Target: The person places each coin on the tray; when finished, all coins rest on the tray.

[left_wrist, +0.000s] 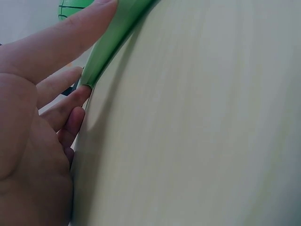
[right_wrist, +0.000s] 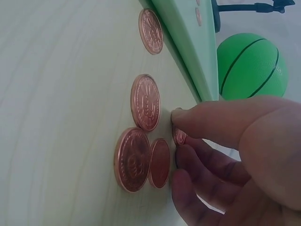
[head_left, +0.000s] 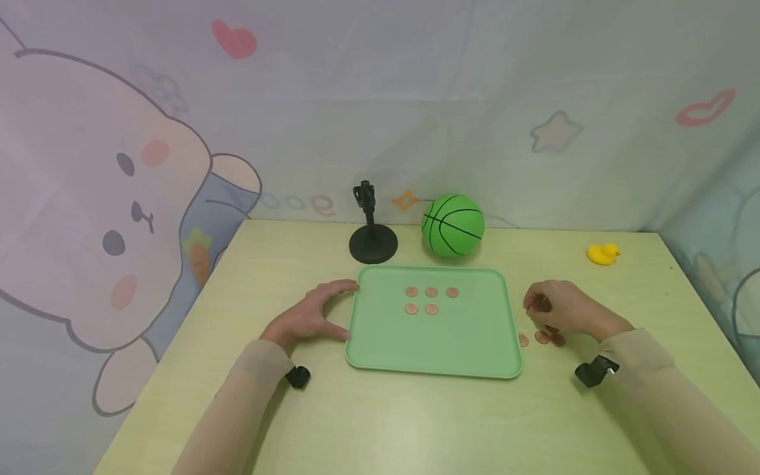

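A light green tray (head_left: 457, 346) lies on the table with copper-coloured coins (head_left: 431, 291) in it, three in the back row and two in front. My left hand (head_left: 309, 318) is spread at the tray's left side, thumb and fingertips against its rim. To the right of the tray my right hand (head_left: 564, 307) pinches a copper coin (right_wrist: 180, 135) between thumb and fingers, which partly cover it. Below that hand, several loose coins (right_wrist: 146, 102) lie on the table; two overlap or touch, and one is close beside the tray's right edge.
Behind the tray stand a black stand with a round base (head_left: 373, 244) and a green ball with black lines (head_left: 453, 225). A yellow toy duck (head_left: 602, 254) sits at the back right of the wooden table (head_left: 386, 422). A printed cloth (head_left: 356, 119) hangs behind.
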A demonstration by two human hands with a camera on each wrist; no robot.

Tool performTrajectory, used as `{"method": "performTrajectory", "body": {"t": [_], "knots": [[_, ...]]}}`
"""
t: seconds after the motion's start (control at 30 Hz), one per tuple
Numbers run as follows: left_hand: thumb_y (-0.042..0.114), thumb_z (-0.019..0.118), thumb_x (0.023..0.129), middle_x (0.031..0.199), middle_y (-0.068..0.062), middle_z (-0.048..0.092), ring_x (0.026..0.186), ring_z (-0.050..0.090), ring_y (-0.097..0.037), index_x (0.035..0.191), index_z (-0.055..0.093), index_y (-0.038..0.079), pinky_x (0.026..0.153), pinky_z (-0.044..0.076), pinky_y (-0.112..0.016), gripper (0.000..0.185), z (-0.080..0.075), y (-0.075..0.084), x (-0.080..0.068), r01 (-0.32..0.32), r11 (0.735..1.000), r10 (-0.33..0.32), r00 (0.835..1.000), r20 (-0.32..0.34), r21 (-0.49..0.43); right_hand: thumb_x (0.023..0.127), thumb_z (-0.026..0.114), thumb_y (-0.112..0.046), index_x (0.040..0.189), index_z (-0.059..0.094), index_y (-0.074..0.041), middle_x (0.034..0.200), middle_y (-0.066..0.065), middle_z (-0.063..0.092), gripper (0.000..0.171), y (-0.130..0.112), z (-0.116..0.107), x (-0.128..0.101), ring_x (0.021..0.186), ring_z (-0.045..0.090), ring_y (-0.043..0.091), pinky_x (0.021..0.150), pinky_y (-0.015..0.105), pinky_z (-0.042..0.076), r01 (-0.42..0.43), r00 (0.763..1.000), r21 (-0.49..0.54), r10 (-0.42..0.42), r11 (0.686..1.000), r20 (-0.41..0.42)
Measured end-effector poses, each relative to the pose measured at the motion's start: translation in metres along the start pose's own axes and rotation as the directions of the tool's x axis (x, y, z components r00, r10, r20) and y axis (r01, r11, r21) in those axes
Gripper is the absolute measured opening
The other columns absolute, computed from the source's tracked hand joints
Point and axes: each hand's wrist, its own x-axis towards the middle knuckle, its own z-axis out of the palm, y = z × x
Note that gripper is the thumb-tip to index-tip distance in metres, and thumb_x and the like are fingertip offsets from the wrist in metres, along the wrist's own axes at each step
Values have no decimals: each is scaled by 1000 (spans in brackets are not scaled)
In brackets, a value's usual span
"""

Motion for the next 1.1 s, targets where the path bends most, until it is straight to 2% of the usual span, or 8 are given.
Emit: {"method": "performTrajectory", "body": {"t": [0.27, 0.5, 0.67, 0.8, 1.1], "knots": [[20, 100, 69, 166, -4, 39, 157, 25, -33, 155, 51, 23, 127, 14, -64, 99, 0, 0, 0, 17, 1000, -17, 1000, 0, 6, 99, 68, -5, 110, 68, -2, 89, 0, 68, 12, 3, 0, 4, 75, 64, 12, 74, 30, 57, 27, 999, 3, -27, 1000, 28], [21, 100, 69, 166, -3, 39, 156, 25, -32, 155, 51, 24, 127, 14, -63, 99, 0, 1, 0, 14, 1000, -14, 1000, 4, 14, 99, 67, -4, 114, 65, 2, 90, 3, 67, 17, 3, -2, 6, 67, 64, 14, 73, 30, 57, 4, 997, 36, -6, 999, 71], [25, 100, 68, 166, -2, 39, 157, 25, -31, 155, 50, 26, 127, 15, -62, 101, 1, 2, -1, 25, 999, -25, 1000, 7, 22, 99, 67, -3, 114, 65, 2, 88, 4, 66, 16, 0, -3, 5, 64, 64, 15, 72, 30, 57, -13, 996, 46, 8, 999, 91], [24, 100, 69, 167, -2, 39, 157, 25, -32, 156, 50, 25, 127, 15, -62, 100, 1, 3, -1, 27, 999, -27, 1000, 9, 24, 99, 67, -2, 113, 67, 1, 87, 5, 66, 14, 1, -3, 4, 60, 63, 17, 68, 29, 56, -17, 996, 72, 11, 997, 89], [24, 100, 70, 167, -3, 38, 157, 25, -32, 156, 49, 24, 127, 14, -63, 100, 0, 4, -1, 37, 999, -37, 999, 8, 19, 102, 67, -5, 114, 69, 2, 90, 7, 66, 15, 1, -5, 3, 60, 63, 19, 68, 29, 56, -8, 997, 123, -2, 992, 83]]}}
